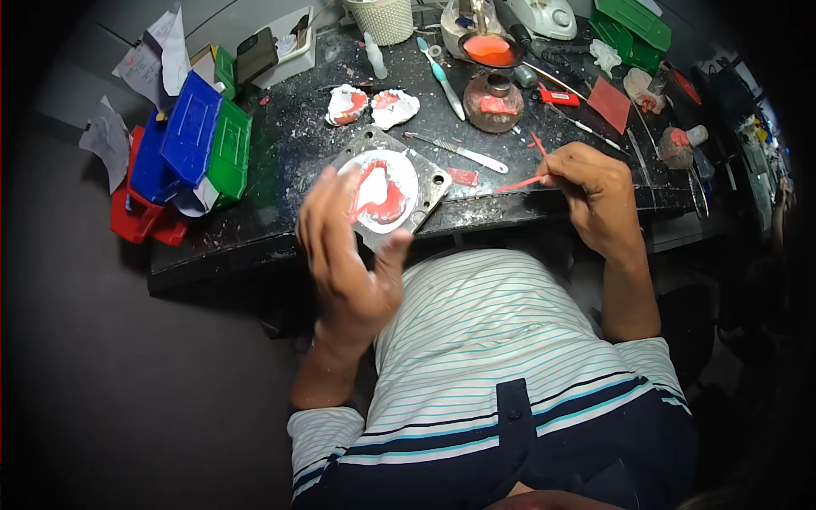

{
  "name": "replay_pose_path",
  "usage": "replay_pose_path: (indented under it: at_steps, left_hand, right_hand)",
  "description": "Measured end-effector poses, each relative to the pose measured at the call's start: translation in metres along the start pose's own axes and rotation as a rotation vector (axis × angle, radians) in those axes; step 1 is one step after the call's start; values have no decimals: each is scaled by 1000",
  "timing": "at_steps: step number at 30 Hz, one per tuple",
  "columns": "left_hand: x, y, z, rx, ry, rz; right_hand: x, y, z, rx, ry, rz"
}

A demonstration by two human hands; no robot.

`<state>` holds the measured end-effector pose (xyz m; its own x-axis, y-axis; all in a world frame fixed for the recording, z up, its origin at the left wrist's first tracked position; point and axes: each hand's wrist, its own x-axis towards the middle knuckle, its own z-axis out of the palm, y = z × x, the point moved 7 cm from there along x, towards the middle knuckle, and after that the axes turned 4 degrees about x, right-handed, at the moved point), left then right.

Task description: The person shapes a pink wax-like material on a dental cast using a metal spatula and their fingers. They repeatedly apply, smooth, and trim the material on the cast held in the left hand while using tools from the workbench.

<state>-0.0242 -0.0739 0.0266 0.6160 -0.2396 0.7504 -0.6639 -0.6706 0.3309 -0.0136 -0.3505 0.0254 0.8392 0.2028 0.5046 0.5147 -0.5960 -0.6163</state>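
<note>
At the bench's near edge lies a metal flask half [429,195], filled with white plaster [408,174] that carries an arch of red wax [389,206]. My left hand [344,255] is over the flask's left side, fingers stretched and thumb apart, slightly blurred; whether it touches the plaster I cannot tell. To the right, my right hand [592,194] pinches a thin red wax strip [520,184] that points left over the bench edge. Between the hands lie a small flat red wax piece [463,177] and a white-handled knife [467,155].
Behind the flask sit two plaster dental casts [347,105] with red wax. A round glass burner [493,104], a toothbrush [440,78], a pan of red wax [490,49] and a red wax sheet [609,105] lie farther back. Blue [189,127], green and red bins stand left.
</note>
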Motion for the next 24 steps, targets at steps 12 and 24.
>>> replay_pose_path:
  at_steps: [12, 24]
  left_hand:
    - [-23, 33, 6, -64, -94, 67]
    - [-28, 25, -3, -203, -71, 56]
  right_hand:
    - [0, -96, 51, -15, -262, -227]
    - [2, -108, 64, -71, -191, -442]
